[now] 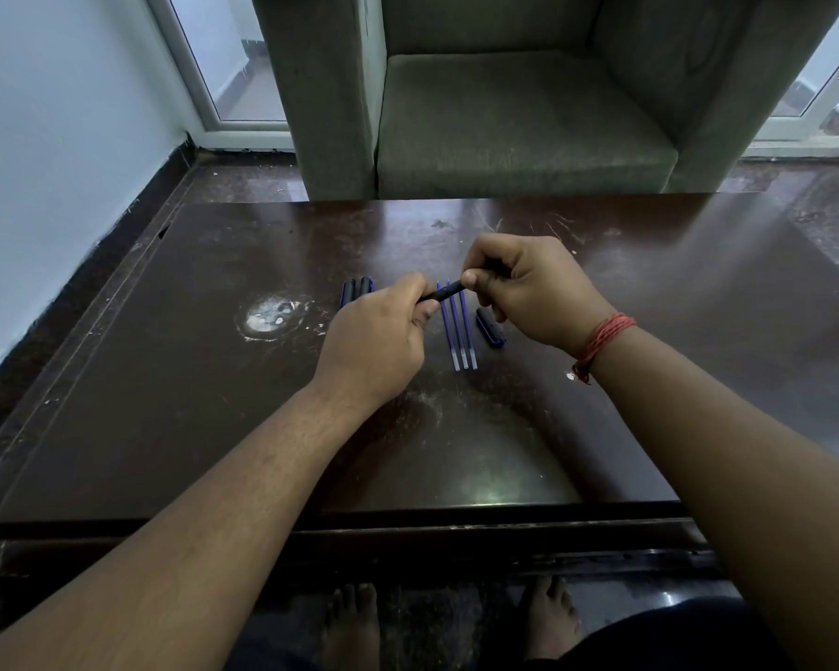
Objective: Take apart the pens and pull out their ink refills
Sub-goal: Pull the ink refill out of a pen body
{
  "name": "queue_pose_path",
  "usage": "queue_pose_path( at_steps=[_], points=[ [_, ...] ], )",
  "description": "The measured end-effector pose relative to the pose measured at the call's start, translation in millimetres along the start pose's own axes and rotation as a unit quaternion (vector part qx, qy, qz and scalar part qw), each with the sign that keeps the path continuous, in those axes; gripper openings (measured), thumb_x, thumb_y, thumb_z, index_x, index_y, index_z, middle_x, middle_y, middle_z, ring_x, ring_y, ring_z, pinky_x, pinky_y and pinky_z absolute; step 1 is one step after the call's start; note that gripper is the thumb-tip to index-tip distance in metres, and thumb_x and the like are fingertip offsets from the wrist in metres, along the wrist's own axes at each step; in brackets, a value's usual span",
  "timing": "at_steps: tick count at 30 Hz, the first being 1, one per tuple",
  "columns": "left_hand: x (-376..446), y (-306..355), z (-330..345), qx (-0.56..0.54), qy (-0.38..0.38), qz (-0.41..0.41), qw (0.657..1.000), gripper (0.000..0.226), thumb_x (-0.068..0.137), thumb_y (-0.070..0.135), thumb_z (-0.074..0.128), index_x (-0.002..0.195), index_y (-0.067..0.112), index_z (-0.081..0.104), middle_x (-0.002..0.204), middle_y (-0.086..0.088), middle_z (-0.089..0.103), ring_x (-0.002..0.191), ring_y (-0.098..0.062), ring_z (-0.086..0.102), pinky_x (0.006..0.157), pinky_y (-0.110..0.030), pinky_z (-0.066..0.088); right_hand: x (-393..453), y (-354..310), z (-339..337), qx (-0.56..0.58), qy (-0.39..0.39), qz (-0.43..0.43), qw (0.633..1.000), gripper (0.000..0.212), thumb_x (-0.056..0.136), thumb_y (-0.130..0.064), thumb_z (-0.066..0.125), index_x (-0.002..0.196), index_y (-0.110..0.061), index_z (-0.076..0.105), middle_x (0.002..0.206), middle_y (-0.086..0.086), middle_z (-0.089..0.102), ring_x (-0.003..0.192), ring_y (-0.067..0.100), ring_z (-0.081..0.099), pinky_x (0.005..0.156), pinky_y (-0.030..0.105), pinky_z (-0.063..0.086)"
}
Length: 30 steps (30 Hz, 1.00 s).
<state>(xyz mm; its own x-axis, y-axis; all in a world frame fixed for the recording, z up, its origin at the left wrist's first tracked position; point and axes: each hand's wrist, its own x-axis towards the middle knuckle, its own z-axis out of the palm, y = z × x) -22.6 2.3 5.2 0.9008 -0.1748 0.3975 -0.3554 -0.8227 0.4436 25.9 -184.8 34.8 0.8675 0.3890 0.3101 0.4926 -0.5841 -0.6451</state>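
Observation:
A dark pen (444,293) is held just above the brown table (190,380), between both hands. My left hand (376,341) grips its left end and my right hand (534,288) grips its right end. Under the pen, three blue ink refills (458,331) lie side by side on the table, tips pointing away from me. A dark pen cap (490,327) lies right of the refills, near my right hand. Several dark pen barrels (357,287) lie behind my left hand, partly hidden by it.
A white scuffed patch (270,316) marks the table left of the hands. A grey armchair (514,113) stands just beyond the table's far edge. A white wall runs along the left. My bare feet (354,622) show under the near edge.

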Motion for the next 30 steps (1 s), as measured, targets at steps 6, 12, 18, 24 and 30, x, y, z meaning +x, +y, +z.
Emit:
queue_pose_path(
  at_steps=[6, 12, 18, 24, 30],
  points=[
    [1, 2, -3, 0.020, 0.017, -0.009, 1.000, 0.011, 0.101, 0.024, 0.052, 0.095, 0.017, 0.058, 0.060, 0.013, 0.043, 0.051, -0.008, 0.042, 0.046, -0.026, 0.027, 3, -5, 3, 0.006, 0.001, 0.027, 1.000, 0.019, 0.094, -0.014, 0.063, 0.076, -0.018, 0.058, 0.061, -0.005, 0.060, 0.047, 0.007, 0.052, 0.054, 0.034, 0.055],
    [4, -7, -5, -0.002, 0.012, -0.049, 0.999, 0.009, 0.102, 0.024, 0.050, 0.097, 0.017, 0.053, 0.068, 0.003, 0.056, 0.058, -0.017, 0.052, 0.049, -0.030, 0.034, 4, 6, 2, 0.016, -0.034, 0.078, 0.996, 0.022, 0.092, -0.026, 0.067, 0.106, -0.017, 0.054, 0.086, -0.006, 0.061, 0.071, 0.012, 0.061, 0.067, 0.029, 0.052],
    [3, -16, -3, 0.001, 0.006, -0.075, 0.997, 0.009, 0.102, 0.024, 0.048, 0.099, 0.017, 0.052, 0.074, 0.001, 0.062, 0.064, -0.022, 0.057, 0.055, -0.036, 0.044, 1, 26, 8, -0.201, -0.159, 0.141, 0.956, 0.020, 0.094, -0.034, 0.060, 0.093, -0.018, 0.049, 0.098, 0.003, 0.055, 0.091, 0.026, 0.056, 0.079, 0.036, 0.047],
    [1, -17, -3, 0.003, -0.005, -0.074, 0.997, 0.010, 0.103, 0.024, 0.047, 0.101, 0.016, 0.052, 0.074, 0.001, 0.062, 0.063, -0.020, 0.057, 0.053, -0.034, 0.043, 1, 23, 6, -0.273, -0.211, 0.115, 0.932, 0.012, 0.095, -0.024, 0.056, 0.094, -0.017, 0.045, 0.111, 0.011, 0.054, 0.090, 0.025, 0.050, 0.078, 0.033, 0.042],
    [1, -16, -3, 0.003, -0.014, -0.077, 0.997, 0.010, 0.104, 0.024, 0.046, 0.103, 0.016, 0.053, 0.075, 0.002, 0.061, 0.061, -0.015, 0.055, 0.050, -0.029, 0.036, 1, 22, -3, -0.240, -0.134, 0.117, 0.954, 0.011, 0.093, -0.019, 0.057, 0.093, -0.016, 0.047, 0.099, 0.008, 0.059, 0.084, 0.026, 0.053, 0.071, 0.030, 0.038]
  ],
)
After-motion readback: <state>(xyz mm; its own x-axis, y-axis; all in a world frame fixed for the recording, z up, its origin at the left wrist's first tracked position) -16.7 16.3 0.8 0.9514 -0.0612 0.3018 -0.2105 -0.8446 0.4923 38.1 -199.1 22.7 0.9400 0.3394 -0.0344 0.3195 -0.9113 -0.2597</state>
